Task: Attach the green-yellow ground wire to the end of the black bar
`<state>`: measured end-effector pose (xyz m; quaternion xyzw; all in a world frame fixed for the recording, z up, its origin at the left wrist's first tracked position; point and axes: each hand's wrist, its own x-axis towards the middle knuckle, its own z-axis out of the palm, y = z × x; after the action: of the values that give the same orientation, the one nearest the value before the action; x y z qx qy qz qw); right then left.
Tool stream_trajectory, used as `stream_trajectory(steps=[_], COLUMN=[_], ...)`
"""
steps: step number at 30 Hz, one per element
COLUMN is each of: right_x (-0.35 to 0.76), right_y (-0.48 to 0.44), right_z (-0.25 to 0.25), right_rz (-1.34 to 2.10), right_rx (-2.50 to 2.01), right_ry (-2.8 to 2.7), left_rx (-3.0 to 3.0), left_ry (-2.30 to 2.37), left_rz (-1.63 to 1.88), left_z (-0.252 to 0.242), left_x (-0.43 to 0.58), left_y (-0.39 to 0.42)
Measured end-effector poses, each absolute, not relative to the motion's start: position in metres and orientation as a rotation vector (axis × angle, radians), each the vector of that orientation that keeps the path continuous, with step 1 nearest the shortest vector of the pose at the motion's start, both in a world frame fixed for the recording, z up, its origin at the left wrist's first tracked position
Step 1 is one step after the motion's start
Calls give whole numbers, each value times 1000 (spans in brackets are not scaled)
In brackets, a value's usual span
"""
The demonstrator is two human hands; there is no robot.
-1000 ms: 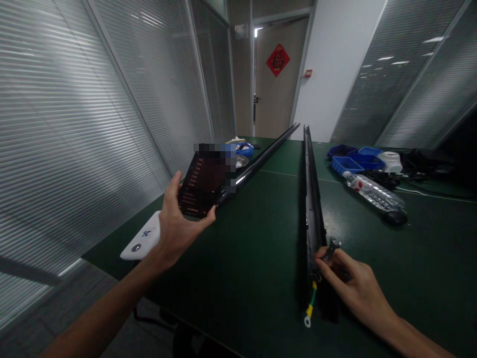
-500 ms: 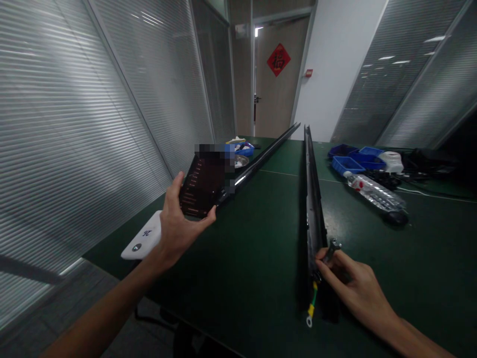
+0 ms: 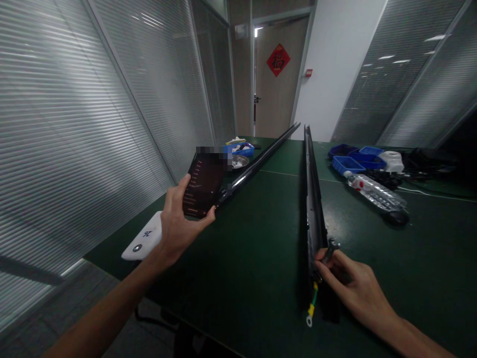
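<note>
Over the last second the left hand [image 3: 176, 226] has tipped the phone [image 3: 203, 186] a little more upright and drawn it slightly rightward. Its fingers stay clasped round the phone's lower end. The right hand [image 3: 354, 288] has barely shifted, its fingers pinching a small wrench [image 3: 330, 248] against the near end of the long black rail [image 3: 312, 199]. The rail runs away from them along the bench [image 3: 261, 238]. Just below those fingers a green-yellow wire [image 3: 312, 303] hangs off the rail end. With only the phone moving, the wrench work looks paused.
</note>
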<state>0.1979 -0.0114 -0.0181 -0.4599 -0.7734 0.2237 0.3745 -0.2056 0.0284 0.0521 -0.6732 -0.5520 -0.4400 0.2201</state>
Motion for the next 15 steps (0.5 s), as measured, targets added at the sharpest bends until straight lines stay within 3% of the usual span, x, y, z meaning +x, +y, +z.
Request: stream_trajectory(steps=[8, 15], right_x=[198, 198], right_y=[-11, -11], right_z=[-20, -22], right_rz=[599, 594], right_rx=[-1171, -1179], right_ry=[-1994, -1986], left_rx=[-1849, -1883], left_ry=[-1709, -2418], left_rz=[-1121, -678], left_z=[53, 45], left_x=[-226, -287], left_y=[44, 90])
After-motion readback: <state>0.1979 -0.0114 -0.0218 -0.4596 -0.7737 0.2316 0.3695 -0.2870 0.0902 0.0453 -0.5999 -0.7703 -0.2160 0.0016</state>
